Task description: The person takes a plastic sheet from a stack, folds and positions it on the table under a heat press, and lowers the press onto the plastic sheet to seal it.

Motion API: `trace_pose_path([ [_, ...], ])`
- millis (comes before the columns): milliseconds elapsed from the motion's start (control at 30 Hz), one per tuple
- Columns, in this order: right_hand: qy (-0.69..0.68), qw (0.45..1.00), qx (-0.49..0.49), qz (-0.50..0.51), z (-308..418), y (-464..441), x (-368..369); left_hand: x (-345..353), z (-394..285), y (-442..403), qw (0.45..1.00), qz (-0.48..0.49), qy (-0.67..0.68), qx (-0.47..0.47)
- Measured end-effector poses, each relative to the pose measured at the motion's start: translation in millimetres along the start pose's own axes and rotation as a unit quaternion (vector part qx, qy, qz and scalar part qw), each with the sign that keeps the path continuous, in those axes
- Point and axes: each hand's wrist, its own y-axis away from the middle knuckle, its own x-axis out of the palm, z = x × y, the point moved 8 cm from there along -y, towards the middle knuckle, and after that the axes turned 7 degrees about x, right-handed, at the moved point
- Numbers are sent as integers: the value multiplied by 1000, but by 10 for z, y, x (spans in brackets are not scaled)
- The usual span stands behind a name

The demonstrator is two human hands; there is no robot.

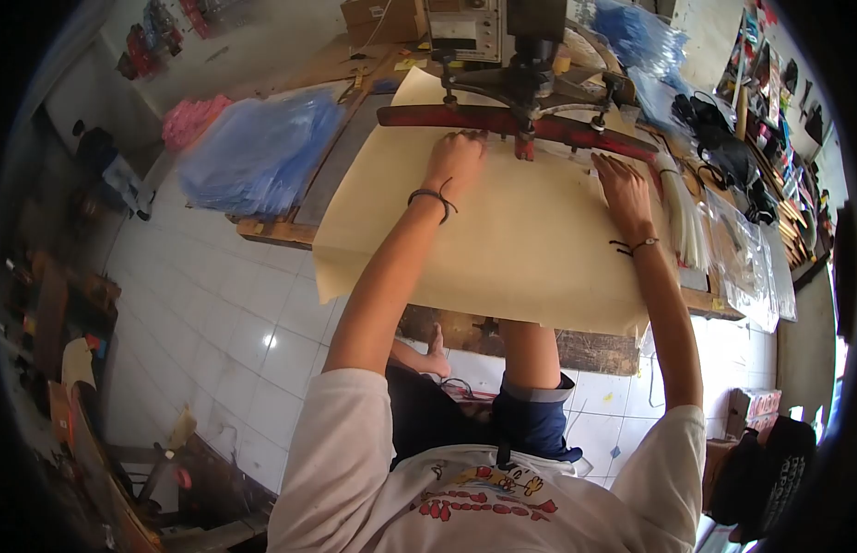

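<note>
My left hand [459, 157] rests on a large cream sheet [530, 240], its fingers curled and pressed close to the long red bar [447, 116] of a press. Whatever its fingertips may pinch is hidden. On the other side, my right hand [622, 184] lies fairly flat with fingers stretched forward, near the bar's right end. A thin piece of clear plastic [580, 156] shows between the hands, just in front of the bar. The bar hangs from a dark metal bracket [536, 90] above the sheet.
A stack of bluish clear plastic bags [258, 152] lies on the left, beside a pink bundle [193, 122]. A control box [463, 32] stands behind the press. To the right are pale strips [682, 217], loose plastic [746, 258] and black straps [719, 134]. Another person [115, 166] stands far left.
</note>
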Motion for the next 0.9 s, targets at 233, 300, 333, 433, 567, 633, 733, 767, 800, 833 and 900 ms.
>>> trace_pose_path([
  [233,11,1000,-9,4,-107,-26,156,50,-15,-28,999,-20,-3,42],
  [300,-4,1000,0,-3,-101,-46,142,54,5,-50,999,-15,-14,32],
  [333,-12,1000,4,-6,-84,-44,131,52,10,-42,999,-10,-18,27],
  [433,-28,1000,5,-12,-12,-39,-5,4,-6,-27,1000,-9,1,17],
  [567,-60,997,2,-39,5,-39,-64,-58,11,-8,998,-41,46,4],
  [633,-78,996,1,-42,23,-30,-133,-115,-11,18,996,-68,59,14],
  [733,-85,994,-7,-65,23,-22,-161,-187,-37,37,992,-106,70,28],
  [767,-80,995,-12,-66,24,-22,-156,-196,-41,43,991,-109,69,27],
  [800,-74,995,-17,-68,20,-25,-151,-204,-45,43,991,-111,68,28],
  [833,-67,995,-21,-70,17,-21,-147,-212,-53,45,991,-114,67,29],
  [900,-45,996,-14,-71,5,-25,-120,-193,-45,33,992,-104,63,20],
])
